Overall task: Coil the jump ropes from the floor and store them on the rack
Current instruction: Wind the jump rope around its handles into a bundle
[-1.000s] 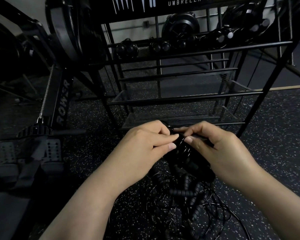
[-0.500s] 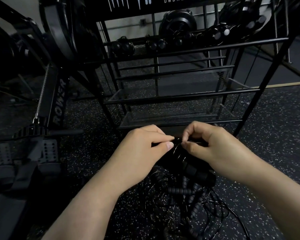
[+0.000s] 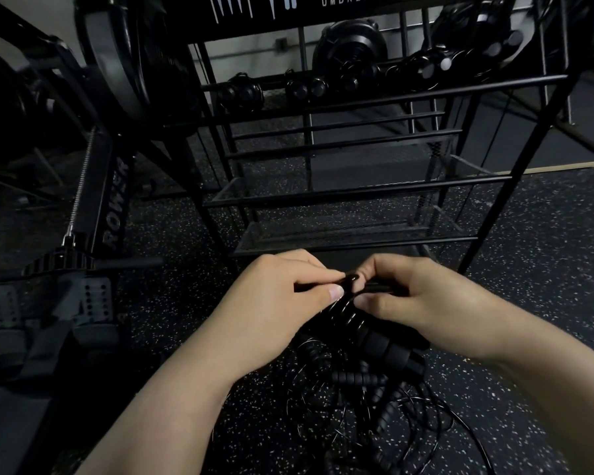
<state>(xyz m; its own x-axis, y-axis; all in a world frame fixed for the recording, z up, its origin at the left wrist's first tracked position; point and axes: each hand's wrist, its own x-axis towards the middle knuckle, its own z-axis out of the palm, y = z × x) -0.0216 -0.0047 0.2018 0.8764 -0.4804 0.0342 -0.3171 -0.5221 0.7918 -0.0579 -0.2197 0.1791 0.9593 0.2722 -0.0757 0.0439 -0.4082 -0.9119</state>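
My left hand (image 3: pixel 275 296) and right hand (image 3: pixel 422 303) meet just in front of the rack (image 3: pixel 357 193), fingers curled, each pinching the top end of a bundle of black jump rope handles (image 3: pixel 367 332). The bundle slants down toward me between the wrists. Below it, more jump ropes (image 3: pixel 374 406) lie tangled on the speckled floor (image 3: pixel 528 269). A rower (image 3: pixel 114 204) stands left.

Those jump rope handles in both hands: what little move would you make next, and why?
Probably keep winding the loose cord around the handles. The left hand and right hand pinch them together in front of the rack, while a tangle of cord lies on the floor below, uncoiled.
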